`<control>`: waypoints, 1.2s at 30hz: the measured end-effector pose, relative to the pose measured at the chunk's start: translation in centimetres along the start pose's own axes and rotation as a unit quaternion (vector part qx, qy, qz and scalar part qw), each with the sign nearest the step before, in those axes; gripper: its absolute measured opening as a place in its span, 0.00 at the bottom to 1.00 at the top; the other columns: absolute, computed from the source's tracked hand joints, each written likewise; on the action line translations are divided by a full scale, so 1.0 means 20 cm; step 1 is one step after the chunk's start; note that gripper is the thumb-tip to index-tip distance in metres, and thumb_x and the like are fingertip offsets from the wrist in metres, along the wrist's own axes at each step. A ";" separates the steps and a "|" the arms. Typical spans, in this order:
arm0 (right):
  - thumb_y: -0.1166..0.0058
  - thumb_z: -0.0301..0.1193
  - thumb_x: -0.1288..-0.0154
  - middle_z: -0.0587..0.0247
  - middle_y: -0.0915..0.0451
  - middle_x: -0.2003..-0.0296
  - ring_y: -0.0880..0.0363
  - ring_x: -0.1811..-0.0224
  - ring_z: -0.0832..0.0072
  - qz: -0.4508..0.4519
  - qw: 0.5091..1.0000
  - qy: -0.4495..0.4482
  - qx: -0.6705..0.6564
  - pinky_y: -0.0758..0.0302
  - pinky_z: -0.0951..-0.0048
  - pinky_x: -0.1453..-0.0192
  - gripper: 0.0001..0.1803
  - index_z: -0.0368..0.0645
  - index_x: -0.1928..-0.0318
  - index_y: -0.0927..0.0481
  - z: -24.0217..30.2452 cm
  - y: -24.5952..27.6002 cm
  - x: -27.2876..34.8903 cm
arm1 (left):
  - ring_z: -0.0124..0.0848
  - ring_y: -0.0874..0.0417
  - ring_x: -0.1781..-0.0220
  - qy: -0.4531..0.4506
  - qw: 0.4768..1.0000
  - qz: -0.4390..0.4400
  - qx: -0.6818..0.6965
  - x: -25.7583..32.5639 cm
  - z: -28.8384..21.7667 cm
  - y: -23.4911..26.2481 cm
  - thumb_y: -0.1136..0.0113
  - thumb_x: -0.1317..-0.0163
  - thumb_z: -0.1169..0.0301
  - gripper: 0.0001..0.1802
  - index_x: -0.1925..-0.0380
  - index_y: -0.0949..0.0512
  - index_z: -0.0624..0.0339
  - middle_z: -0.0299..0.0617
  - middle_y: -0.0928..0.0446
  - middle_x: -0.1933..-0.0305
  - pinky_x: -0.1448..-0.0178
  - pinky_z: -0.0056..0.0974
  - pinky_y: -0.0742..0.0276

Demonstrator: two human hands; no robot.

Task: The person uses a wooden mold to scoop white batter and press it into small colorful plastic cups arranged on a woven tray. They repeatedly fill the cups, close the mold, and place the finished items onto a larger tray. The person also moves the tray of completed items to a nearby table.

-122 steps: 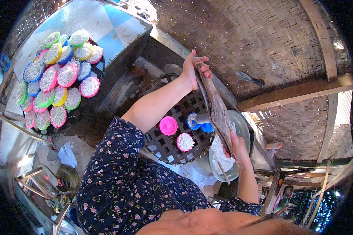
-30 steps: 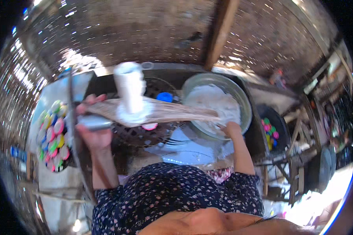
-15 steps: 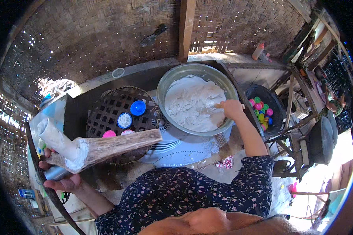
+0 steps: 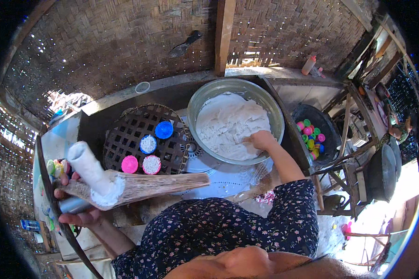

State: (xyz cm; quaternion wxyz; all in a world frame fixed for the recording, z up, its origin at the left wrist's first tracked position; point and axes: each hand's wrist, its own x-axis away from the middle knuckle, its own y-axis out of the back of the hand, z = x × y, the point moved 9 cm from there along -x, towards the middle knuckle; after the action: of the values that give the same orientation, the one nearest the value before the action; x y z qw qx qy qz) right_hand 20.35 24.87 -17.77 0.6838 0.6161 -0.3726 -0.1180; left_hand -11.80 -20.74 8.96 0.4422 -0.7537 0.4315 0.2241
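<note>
My left hand (image 4: 81, 217) is wrapped around the lower end of a wooden hand press, with its long flat wooden arm (image 4: 167, 185) stretching toward the middle. A white, dough-smeared tube (image 4: 89, 167) stands up out of the wood, and a metal cylinder (image 4: 74, 205) shows below it. My right hand (image 4: 261, 140) is closed inside a large metal basin (image 4: 277, 100), low against a mass of white dough (image 4: 226, 123). The wooden-handled tool in it is almost wholly hidden by the fingers and dough.
Left of the basin, a round lattice tray (image 4: 121, 139) holds blue and pink molds, two topped with white strands. A dark pan (image 4: 328, 121) of small colourful molds stands right of the basin. A woven wall (image 4: 125, 46) closes the back; a bottle (image 4: 308, 65) stands on its ledge.
My right hand has moved left and down in the basin, taking the tool's handle into the dough. My left hand has shifted the press slightly right, uncovering the pink molds.
</note>
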 end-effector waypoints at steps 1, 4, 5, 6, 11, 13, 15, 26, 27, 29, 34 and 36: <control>0.52 0.34 0.50 0.51 0.19 0.66 0.19 0.64 0.58 -0.006 1.000 -0.001 0.005 0.24 0.59 0.58 0.14 0.50 0.63 0.17 -0.02 -0.03 -0.01 | 0.40 0.40 0.35 -0.001 1.000 -0.015 -0.008 -0.02 0.05 0.00 0.43 0.47 0.41 0.30 0.48 0.28 0.43 0.39 0.38 0.42 0.30 0.51 0.51; 0.52 0.35 0.49 0.52 0.19 0.67 0.20 0.64 0.57 -0.015 0.999 0.013 -0.029 0.24 0.59 0.59 0.14 0.52 0.63 0.17 -0.06 -0.07 -0.01 | 0.47 0.30 0.43 0.066 0.996 0.010 -0.061 -0.05 0.20 -0.05 0.41 0.47 0.45 0.31 0.49 0.31 0.51 0.44 0.36 0.47 0.43 0.52 0.30; 0.52 0.36 0.49 0.52 0.19 0.67 0.20 0.64 0.57 -0.017 0.999 0.021 -0.048 0.24 0.59 0.59 0.14 0.52 0.64 0.17 -0.07 -0.06 0.00 | 0.49 0.28 0.45 0.072 0.992 0.029 -0.104 -0.09 0.25 -0.12 0.40 0.45 0.48 0.29 0.50 0.32 0.54 0.44 0.36 0.50 0.48 0.53 0.25; 0.52 0.38 0.48 0.53 0.19 0.67 0.20 0.65 0.59 -0.012 0.998 0.017 -0.053 0.25 0.60 0.61 0.14 0.51 0.64 0.17 -0.09 -0.03 0.01 | 0.48 0.26 0.47 0.098 0.982 0.041 -0.158 -0.12 0.31 -0.18 0.37 0.47 0.52 0.28 0.52 0.32 0.54 0.44 0.35 0.52 0.50 0.52 0.24; 0.45 0.37 0.44 0.62 0.21 0.74 0.23 0.73 0.77 0.081 0.943 -0.013 -0.323 0.28 0.75 0.68 0.17 0.41 0.57 0.20 -0.15 0.18 0.17 | 0.36 0.21 0.59 0.216 0.939 0.035 -0.265 -0.17 0.60 -0.32 0.28 0.60 0.77 0.20 0.64 0.25 0.59 0.41 0.28 0.57 0.57 0.42 0.21; 0.44 0.38 0.44 0.69 0.25 0.77 0.29 0.77 0.83 0.020 0.891 0.010 -0.454 0.32 0.80 0.73 0.18 0.39 0.56 0.20 -0.26 0.31 0.32 | 0.35 0.21 0.59 0.418 0.906 -0.060 -0.033 -0.06 0.95 -0.25 0.29 0.59 0.78 0.22 0.61 0.26 0.60 0.41 0.25 0.62 0.58 0.41 0.20; 0.41 0.40 0.45 0.74 0.28 0.79 0.34 0.79 0.87 0.007 0.842 0.083 -0.534 0.37 0.84 0.76 0.21 0.38 0.55 0.20 -0.16 0.47 0.38 | 0.35 0.20 0.63 0.408 0.911 -0.044 -0.028 -0.06 0.99 -0.36 0.32 0.57 0.81 0.20 0.62 0.26 0.61 0.43 0.24 0.65 0.58 0.43 0.17; 0.47 0.45 0.39 0.66 0.20 0.70 0.24 0.69 0.75 -0.055 0.897 0.216 -0.382 0.29 0.73 0.65 0.23 0.46 0.48 0.23 0.06 0.92 0.74 | 0.51 0.25 0.53 0.149 0.730 0.371 -0.555 -0.10 1.40 -0.83 0.39 0.56 0.56 0.26 0.59 0.24 0.61 0.56 0.26 0.57 0.48 0.47 0.29; 0.46 0.45 0.40 0.65 0.20 0.69 0.23 0.68 0.72 -0.107 0.923 0.212 -0.303 0.29 0.71 0.65 0.22 0.47 0.49 0.23 0.03 0.99 0.75 | 0.51 0.25 0.54 0.135 0.721 0.386 -0.559 -0.09 1.42 -0.85 0.38 0.57 0.55 0.27 0.59 0.24 0.62 0.56 0.26 0.58 0.49 0.47 0.28; 0.45 0.44 0.42 0.61 0.19 0.68 0.22 0.67 0.66 -0.203 0.947 0.199 -0.147 0.28 0.68 0.65 0.21 0.49 0.49 0.22 0.01 1.17 0.79 | 0.51 0.24 0.57 0.150 0.705 0.382 -0.579 -0.07 1.43 -0.88 0.40 0.56 0.57 0.23 0.63 0.22 0.61 0.55 0.26 0.62 0.50 0.48 0.28; 0.44 0.40 0.50 0.67 0.25 0.76 0.23 0.70 0.70 -0.382 0.888 0.201 0.162 0.31 0.67 0.68 0.17 0.52 0.58 0.19 0.54 1.49 0.99 | 0.51 0.24 0.54 0.217 0.654 0.375 -0.620 -0.05 1.54 -0.81 0.40 0.55 0.57 0.23 0.61 0.22 0.61 0.57 0.25 0.59 0.49 0.46 0.28; 0.45 0.36 0.50 0.69 0.27 0.77 0.25 0.71 0.74 -0.434 0.838 0.221 0.246 0.32 0.69 0.70 0.16 0.51 0.59 0.20 0.70 1.43 1.01 | 0.51 0.24 0.52 0.241 0.669 0.361 -0.603 -0.06 1.57 -0.81 0.39 0.55 0.55 0.25 0.59 0.22 0.62 0.58 0.25 0.57 0.48 0.46 0.28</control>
State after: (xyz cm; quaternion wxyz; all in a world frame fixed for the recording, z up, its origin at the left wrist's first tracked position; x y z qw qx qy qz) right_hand 16.75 7.92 15.68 0.4526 0.8723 0.0771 -0.1680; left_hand 2.63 10.64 1.54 -0.3441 -0.6693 0.5321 0.3880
